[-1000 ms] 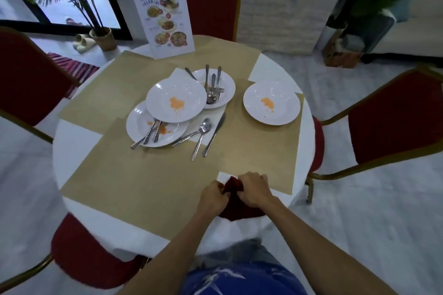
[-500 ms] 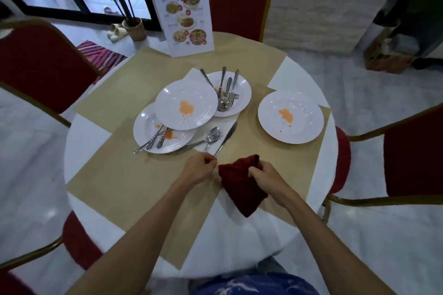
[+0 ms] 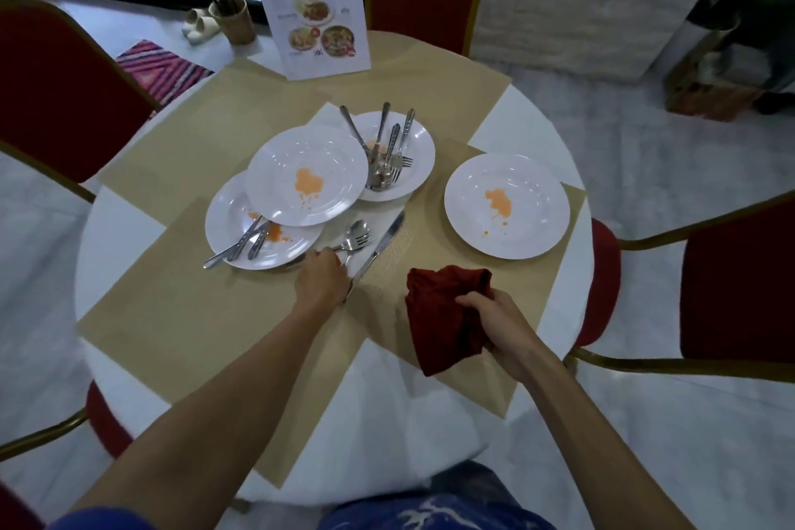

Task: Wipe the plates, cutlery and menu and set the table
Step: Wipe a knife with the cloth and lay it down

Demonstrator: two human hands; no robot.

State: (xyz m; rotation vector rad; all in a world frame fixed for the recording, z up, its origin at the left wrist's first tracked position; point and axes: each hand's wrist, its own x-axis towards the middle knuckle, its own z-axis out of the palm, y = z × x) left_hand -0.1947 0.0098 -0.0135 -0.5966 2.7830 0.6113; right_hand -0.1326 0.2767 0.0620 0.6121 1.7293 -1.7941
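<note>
Head view, the hands parting. A second ago both hands bunched the dark red cloth (image 3: 439, 314) at the near table edge. Now the left hand (image 3: 322, 286) has let go and reached forward to the handle ends of the spoon and fork (image 3: 358, 233), just beside the table knife (image 3: 380, 245). Its fingers are hidden behind the knuckles, so we cannot tell whether it grips anything. The right hand (image 3: 505, 327) alone clutches the cloth above the near placemat (image 3: 193, 314).

We judge that cutlery will be wiped first. Nothing looks cleaned: the top plate (image 3: 327, 155) of the overlapping group and the lone plate (image 3: 507, 176) to the right both carry orange smears.

The plates are round, glossy and white. The cutlery is polished steel, the cloth soft and crumpled, and the placemats tan, rectangular and finely woven. The menu (image 3: 312, 4) stands upright at the far side.
</note>
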